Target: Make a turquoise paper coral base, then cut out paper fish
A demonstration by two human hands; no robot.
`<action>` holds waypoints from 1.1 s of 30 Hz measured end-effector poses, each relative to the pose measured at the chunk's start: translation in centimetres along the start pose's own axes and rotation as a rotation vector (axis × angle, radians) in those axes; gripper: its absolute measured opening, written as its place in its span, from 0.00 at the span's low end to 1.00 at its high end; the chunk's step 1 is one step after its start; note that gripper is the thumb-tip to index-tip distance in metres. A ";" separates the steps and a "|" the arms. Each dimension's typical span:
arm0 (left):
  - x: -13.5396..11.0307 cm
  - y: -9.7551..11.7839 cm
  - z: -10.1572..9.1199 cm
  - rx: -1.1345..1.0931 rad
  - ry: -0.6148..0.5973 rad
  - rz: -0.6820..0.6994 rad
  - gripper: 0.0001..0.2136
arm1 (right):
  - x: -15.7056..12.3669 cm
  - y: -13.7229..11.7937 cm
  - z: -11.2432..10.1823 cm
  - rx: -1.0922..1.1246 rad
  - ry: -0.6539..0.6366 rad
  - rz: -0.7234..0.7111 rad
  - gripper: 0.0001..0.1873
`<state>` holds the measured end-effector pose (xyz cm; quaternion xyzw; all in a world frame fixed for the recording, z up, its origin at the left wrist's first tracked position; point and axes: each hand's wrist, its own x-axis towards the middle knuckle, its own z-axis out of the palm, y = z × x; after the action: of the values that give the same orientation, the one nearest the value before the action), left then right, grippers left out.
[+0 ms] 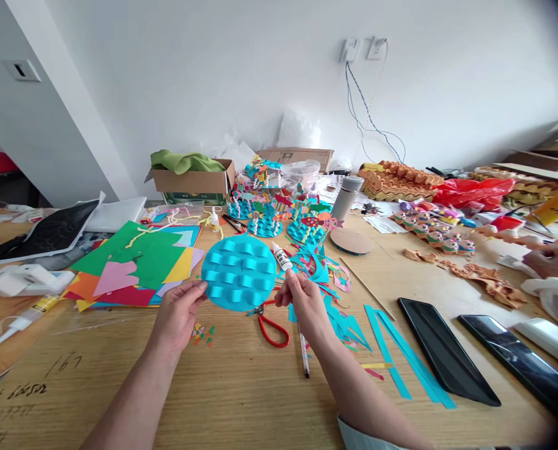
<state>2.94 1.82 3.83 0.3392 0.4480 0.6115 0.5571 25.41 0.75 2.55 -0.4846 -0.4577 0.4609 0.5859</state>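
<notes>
A round blue paper disc [239,270] with rows of curled paper loops is pinched at its left edge by my left hand [181,312]. My right hand [302,303] grips a small white glue bottle [281,256], its nozzle pointing up and left beside the disc's right edge. Just below, red-handled scissors [273,330] lie on the wooden table. A pen [303,353] rests under my right wrist. Tiny coloured paper bits [204,334] are scattered near my left hand. Behind the disc stand several finished-looking blue bases [264,225] with paper fish.
Stacked coloured paper [133,262] lies left. Blue paper strips [413,359], a black tray [448,350] and a phone [513,356] are to the right. A grey bottle [347,199] and a cardboard box [194,182] stand behind. Another person's hand [553,259] is at far right.
</notes>
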 end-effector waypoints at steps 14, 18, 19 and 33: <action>0.0 -0.2 -1.1 0.357 -0.376 -0.066 0.12 | 0.9 -0.7 -1.5 0.175 -0.121 0.154 0.21; -0.1 0.2 -1.3 0.316 -0.412 -0.142 0.14 | 0.8 -0.7 -1.6 0.161 -0.131 0.164 0.20; 0.0 0.3 -1.3 0.290 -0.413 -0.173 0.16 | 0.8 -0.7 -1.7 0.162 -0.134 0.168 0.20; -0.3 -0.1 -1.3 0.409 -0.521 -0.232 0.15 | -0.3 -0.6 -0.6 -0.013 -0.395 0.277 0.20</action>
<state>1.83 1.29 3.28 0.5353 0.4397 0.3349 0.6388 26.00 0.29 3.05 -0.4471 -0.4954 0.6198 0.4130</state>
